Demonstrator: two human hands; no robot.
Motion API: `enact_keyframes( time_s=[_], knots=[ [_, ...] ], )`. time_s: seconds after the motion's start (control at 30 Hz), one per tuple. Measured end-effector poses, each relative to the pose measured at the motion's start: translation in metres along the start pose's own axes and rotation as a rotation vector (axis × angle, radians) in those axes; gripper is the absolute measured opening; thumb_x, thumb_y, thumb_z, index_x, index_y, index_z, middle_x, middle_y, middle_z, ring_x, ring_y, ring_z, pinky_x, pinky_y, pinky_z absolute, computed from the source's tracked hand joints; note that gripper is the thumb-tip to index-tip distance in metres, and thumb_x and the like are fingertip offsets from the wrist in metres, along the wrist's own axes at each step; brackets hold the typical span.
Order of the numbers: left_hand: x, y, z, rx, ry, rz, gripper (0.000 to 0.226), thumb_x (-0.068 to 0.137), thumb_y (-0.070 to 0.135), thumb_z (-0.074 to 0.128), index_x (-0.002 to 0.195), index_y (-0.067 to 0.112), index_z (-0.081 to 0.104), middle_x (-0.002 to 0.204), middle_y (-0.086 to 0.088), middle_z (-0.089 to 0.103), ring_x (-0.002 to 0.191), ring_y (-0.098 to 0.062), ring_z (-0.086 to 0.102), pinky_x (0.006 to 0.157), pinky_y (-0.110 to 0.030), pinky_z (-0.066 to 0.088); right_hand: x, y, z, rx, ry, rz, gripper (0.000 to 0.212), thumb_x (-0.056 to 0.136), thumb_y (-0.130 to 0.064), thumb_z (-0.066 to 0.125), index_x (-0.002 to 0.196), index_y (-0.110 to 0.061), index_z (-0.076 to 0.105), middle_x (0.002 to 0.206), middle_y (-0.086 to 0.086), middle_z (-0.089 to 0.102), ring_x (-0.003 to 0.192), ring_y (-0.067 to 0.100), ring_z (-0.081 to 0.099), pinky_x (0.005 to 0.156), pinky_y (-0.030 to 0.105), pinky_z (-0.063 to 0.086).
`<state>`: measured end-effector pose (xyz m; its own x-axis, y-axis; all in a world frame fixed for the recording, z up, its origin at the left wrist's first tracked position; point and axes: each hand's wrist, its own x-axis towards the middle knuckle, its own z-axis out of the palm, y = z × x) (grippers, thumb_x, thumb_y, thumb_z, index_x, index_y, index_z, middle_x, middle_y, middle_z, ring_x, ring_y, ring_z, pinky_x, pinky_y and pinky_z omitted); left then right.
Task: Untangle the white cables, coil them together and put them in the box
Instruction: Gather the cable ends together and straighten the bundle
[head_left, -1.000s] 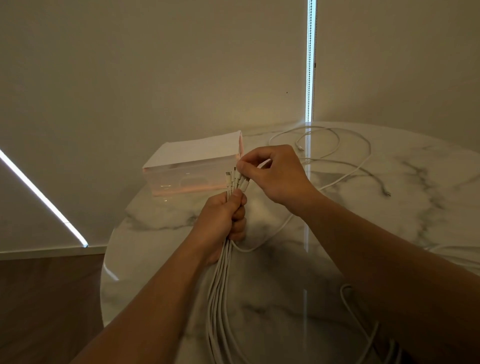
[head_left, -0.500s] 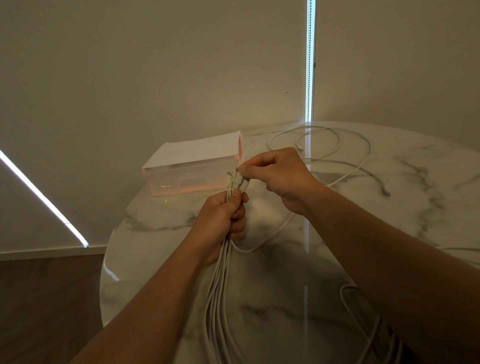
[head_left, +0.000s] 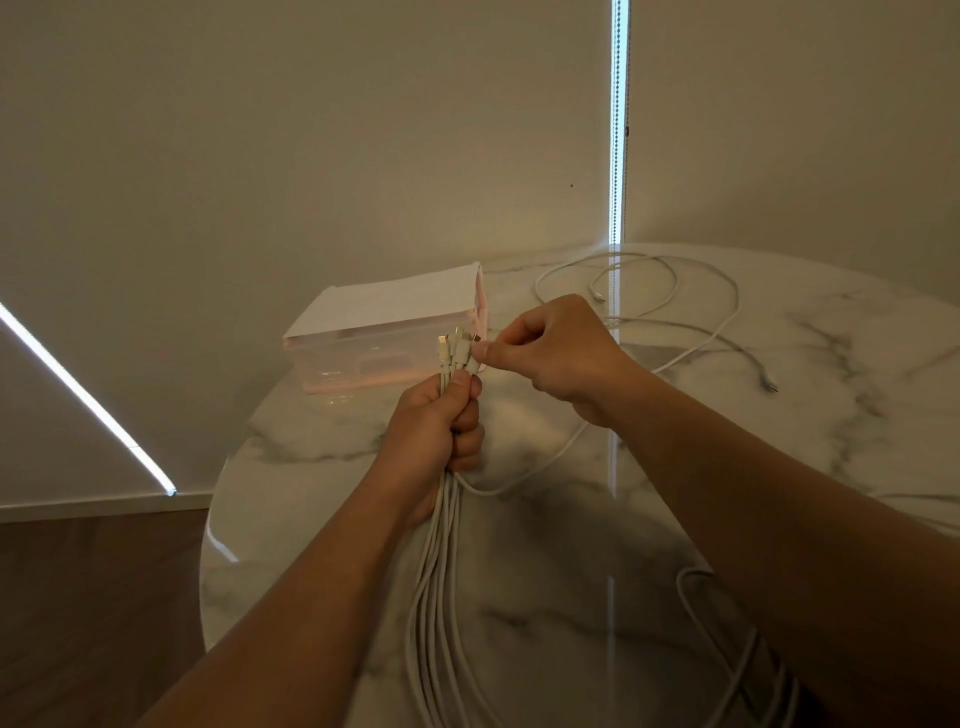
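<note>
My left hand (head_left: 436, 431) is closed around a bundle of several white cables (head_left: 436, 582) above the marble table (head_left: 597, 545). Their plug ends (head_left: 456, 349) stick up out of my fist. My right hand (head_left: 561, 353) pinches the rightmost plug between thumb and forefinger. One cable runs from my left fist under my right wrist to loose loops of white cable (head_left: 670, 312) lying at the back of the table. The translucent pink box (head_left: 384, 338) stands at the table's back left edge, right behind the plugs, with a white sheet across its top.
The round table's left edge drops to a dark wooden floor (head_left: 93, 613). More cable loops (head_left: 727, 649) lie at the front right under my right forearm. A wall with a bright vertical light strip (head_left: 617, 119) stands close behind the table.
My right hand has slid slightly down and right, from over the plug tips to a pinch on the rightmost plug. My left hand has kept its hold on the bundle.
</note>
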<state>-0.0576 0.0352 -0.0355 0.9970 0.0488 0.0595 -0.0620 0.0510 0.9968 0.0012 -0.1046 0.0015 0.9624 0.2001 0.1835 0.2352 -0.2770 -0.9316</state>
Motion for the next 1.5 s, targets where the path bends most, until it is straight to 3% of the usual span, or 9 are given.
enact_keyframes(
  time_s=[0.5,0.73,0.93,1.1,1.17,1.23,1.3,1.4,1.5],
  knots=[
    [-0.002,-0.001,-0.002,-0.084,-0.113,-0.042,0.034,0.105,0.029,0.034,0.091,0.005,0.054,0.058,-0.004,0.036,0.042,-0.012,0.03,0.041,-0.022,0.03,0.001,-0.003,0.0,0.028,-0.019,-0.02,0.013,0.084,-0.019,0.077,0.074,-0.013,0.07,0.07,-0.002,0.063,0.061,0.005,0.054,0.06,0.023,0.044],
    [-0.001,0.002,-0.001,-0.105,-0.087,-0.062,0.032,0.106,0.027,0.033,0.081,0.012,0.047,0.058,-0.001,0.024,0.043,-0.009,0.019,0.045,-0.022,0.013,-0.002,-0.004,0.004,0.002,0.026,-0.081,0.016,0.083,-0.024,0.077,0.072,-0.017,0.069,0.064,-0.007,0.059,0.057,0.003,0.052,0.056,0.02,0.043],
    [0.002,0.008,-0.004,-0.232,0.094,0.032,0.033,0.106,0.025,0.033,0.079,0.013,0.046,0.053,0.004,0.028,0.04,-0.007,0.021,0.039,-0.02,0.018,-0.017,-0.013,0.009,-0.025,-0.079,-0.014,0.027,0.093,-0.034,0.064,0.087,-0.008,0.069,0.076,0.007,0.072,0.072,0.021,0.072,0.073,0.042,0.061],
    [0.008,0.01,-0.009,-0.336,0.266,0.02,0.035,0.107,0.029,0.031,0.077,0.015,0.044,0.053,0.004,0.03,0.04,-0.008,0.025,0.037,-0.019,0.024,-0.047,-0.011,0.015,-0.484,-0.509,-0.024,0.027,0.096,-0.022,0.058,0.09,-0.001,0.074,0.083,0.008,0.074,0.078,0.019,0.07,0.085,0.035,0.057],
    [0.008,0.008,-0.007,-0.278,0.301,-0.016,0.034,0.107,0.031,0.032,0.078,0.017,0.044,0.053,0.004,0.032,0.04,-0.008,0.026,0.038,-0.019,0.022,-0.054,-0.014,0.022,-0.592,-0.518,-0.156,0.026,0.096,-0.017,0.054,0.093,0.002,0.072,0.082,0.01,0.07,0.075,0.023,0.064,0.08,0.03,0.055],
    [0.007,0.009,-0.005,-0.227,0.329,-0.028,0.033,0.106,0.032,0.033,0.079,0.018,0.046,0.052,0.005,0.034,0.038,-0.008,0.025,0.038,-0.018,0.019,-0.065,-0.02,0.03,-0.646,-0.499,-0.283,0.019,0.097,-0.01,0.051,0.096,0.001,0.067,0.07,-0.005,0.053,0.063,0.013,0.05,0.065,0.016,0.043],
    [0.007,0.009,-0.006,-0.187,0.375,-0.03,0.032,0.106,0.031,0.035,0.08,0.018,0.047,0.051,0.007,0.034,0.036,-0.007,0.024,0.035,-0.016,0.019,-0.074,-0.021,0.04,-0.664,-0.46,-0.323,0.013,0.098,-0.01,0.049,0.099,-0.004,0.06,0.069,-0.011,0.037,0.06,0.007,0.039,0.06,0.016,0.036],
    [0.01,0.008,-0.015,-0.204,0.449,-0.018,0.031,0.106,0.03,0.036,0.079,0.018,0.047,0.05,0.007,0.034,0.035,-0.006,0.026,0.034,-0.015,0.021,-0.089,-0.017,0.045,-0.782,-0.414,-0.298,0.013,0.101,-0.022,0.045,0.093,-0.014,0.053,0.074,-0.003,0.042,0.069,0.016,0.049,0.068,0.032,0.044],
    [0.018,0.007,-0.032,-0.278,0.545,0.004,0.032,0.106,0.026,0.035,0.076,0.018,0.044,0.052,0.005,0.032,0.033,-0.006,0.025,0.034,-0.014,0.02,-0.107,-0.013,0.028,-0.881,-0.441,-0.352,0.016,0.101,-0.027,0.045,0.101,-0.016,0.058,0.088,0.003,0.054,0.079,0.023,0.058,0.071,0.035,0.047]
  ],
)
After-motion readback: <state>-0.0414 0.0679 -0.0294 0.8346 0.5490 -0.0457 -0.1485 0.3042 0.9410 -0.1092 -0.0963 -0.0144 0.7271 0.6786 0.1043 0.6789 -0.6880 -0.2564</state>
